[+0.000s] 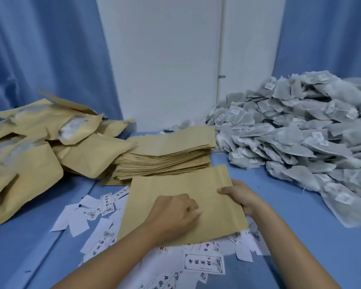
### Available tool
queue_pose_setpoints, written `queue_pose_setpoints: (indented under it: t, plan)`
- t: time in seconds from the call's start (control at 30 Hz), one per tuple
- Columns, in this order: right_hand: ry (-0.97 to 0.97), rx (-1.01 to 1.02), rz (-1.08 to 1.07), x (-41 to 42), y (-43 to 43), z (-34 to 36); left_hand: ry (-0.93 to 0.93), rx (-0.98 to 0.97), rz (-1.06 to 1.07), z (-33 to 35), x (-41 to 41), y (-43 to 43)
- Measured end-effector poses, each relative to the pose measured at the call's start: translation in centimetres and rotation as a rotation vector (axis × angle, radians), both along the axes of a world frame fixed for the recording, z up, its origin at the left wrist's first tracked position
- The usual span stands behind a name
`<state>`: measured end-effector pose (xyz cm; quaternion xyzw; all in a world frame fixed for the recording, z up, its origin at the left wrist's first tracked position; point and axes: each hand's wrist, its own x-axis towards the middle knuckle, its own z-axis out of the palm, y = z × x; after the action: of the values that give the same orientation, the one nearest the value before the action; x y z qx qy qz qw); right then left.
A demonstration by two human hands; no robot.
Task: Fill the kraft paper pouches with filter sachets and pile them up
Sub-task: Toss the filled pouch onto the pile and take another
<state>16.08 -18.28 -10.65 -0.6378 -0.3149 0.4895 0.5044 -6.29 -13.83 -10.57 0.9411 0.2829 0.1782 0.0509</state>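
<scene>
blue table, blue curtains, kraft pouch

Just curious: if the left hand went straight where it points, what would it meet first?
Sliding across the kraft pouch, the left hand would likely meet the right hand gripping its edge.

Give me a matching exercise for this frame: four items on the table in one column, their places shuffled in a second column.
Column A
1. filled pouches
2. flat pouch stack
3. sachet heap
4. printed slips

Column B
a. right side
b. partly under the held pouch
c. left side
d. centre, just behind the held pouch

Pairs: 1-c, 2-d, 3-a, 4-b
</scene>
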Motion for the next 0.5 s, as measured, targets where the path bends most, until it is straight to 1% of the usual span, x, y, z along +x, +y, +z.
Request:
queue_pose_setpoints:
  t: [0.03,0.07,0.17,0.2,0.23,0.33,0.5]
  plan:
    - [0.036,0.010,0.003,-0.1,-0.2,-0.4,-0.081,-0.090,0.042,0.1,1.9,-0.2]
    - [0.113,0.022,0.014,-0.2,-0.4,-0.6,-0.131,-0.207,0.083,0.2,3.9,-0.5]
    - [0.479,0.108,0.062,-0.3,-0.7,-0.9,-0.372,-0.719,0.173,0.3,9.5,-0.9]
    - [0.552,0.136,0.064,-0.2,-0.8,-0.8,-0.441,-0.815,0.215,0.3,10.8,-0.6]
    - [0.595,0.158,0.059,-0.1,-0.9,-0.9,-0.478,-0.852,0.255,0.2,11.8,-0.4]
    - [0.604,0.177,0.039,0.3,-1.0,-1.3,-0.481,-0.886,0.305,-0.2,13.2,0.6]
    - [0.566,0.185,0.038,0.5,-0.8,-1.7,-0.484,-1.066,0.254,-0.8,13.7,1.6]
